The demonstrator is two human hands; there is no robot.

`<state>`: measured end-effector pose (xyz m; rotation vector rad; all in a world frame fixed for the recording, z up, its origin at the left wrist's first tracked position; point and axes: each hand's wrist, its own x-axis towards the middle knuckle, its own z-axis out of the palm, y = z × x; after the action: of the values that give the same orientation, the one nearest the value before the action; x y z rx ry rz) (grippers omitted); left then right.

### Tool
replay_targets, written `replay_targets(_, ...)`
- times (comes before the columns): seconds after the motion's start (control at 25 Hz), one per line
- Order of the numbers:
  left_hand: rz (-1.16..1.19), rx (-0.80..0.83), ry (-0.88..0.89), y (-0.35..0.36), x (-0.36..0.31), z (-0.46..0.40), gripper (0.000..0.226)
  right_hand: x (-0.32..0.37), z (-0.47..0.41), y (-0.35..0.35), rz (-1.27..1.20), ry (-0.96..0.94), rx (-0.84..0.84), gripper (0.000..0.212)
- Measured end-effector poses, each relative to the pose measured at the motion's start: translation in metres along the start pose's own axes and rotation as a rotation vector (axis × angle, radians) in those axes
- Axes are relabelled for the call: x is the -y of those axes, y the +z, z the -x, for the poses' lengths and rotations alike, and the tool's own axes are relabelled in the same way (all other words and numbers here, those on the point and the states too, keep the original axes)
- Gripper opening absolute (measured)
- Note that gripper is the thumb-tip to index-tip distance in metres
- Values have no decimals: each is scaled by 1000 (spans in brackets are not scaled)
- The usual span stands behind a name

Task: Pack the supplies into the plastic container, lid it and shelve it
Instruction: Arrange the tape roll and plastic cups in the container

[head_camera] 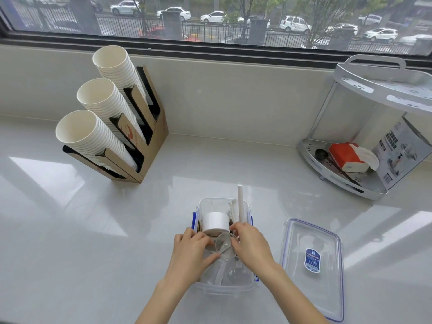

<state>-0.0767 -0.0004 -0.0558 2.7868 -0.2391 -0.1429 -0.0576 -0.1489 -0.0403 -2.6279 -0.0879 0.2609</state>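
Both hands' grips pinch clear cup (223, 245), left hand (190, 250), right hand (251, 246), over plastic container (224, 287)

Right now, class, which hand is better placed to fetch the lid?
Right hand: the lid lies flat on the counter just right of the container, beside that wrist; the left hand would have to cross over.

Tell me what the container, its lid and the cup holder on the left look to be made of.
Container: clear rigid plastic, since its contents show through the walls; blue side clips. Lid: the same clear, glossy plastic with a bluish rim and a blue label, lying on the counter. Cup holder: apparently brown cardboard, matte, with flat folded panels and cut slots.
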Motion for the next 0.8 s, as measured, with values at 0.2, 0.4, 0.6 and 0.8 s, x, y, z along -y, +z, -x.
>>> replay_targets(0.2, -30, 25, 36, 4, 4, 4, 57, -1, -4, 2, 40, 5, -21, 28)
replay_targets(0.4, 11, 91, 13, -1, -4, 7, 28, -5, -3, -8, -116, 53, -92, 26)
replay_targets(0.6, 138, -14, 24, -9, -8, 8, 23, -11, -2, -35, -325, 101, -135, 21)
replay_targets(0.8, 387, -92, 66, -21, -10, 11, 17, -5, 0, -60, -686, 108, -139, 18)
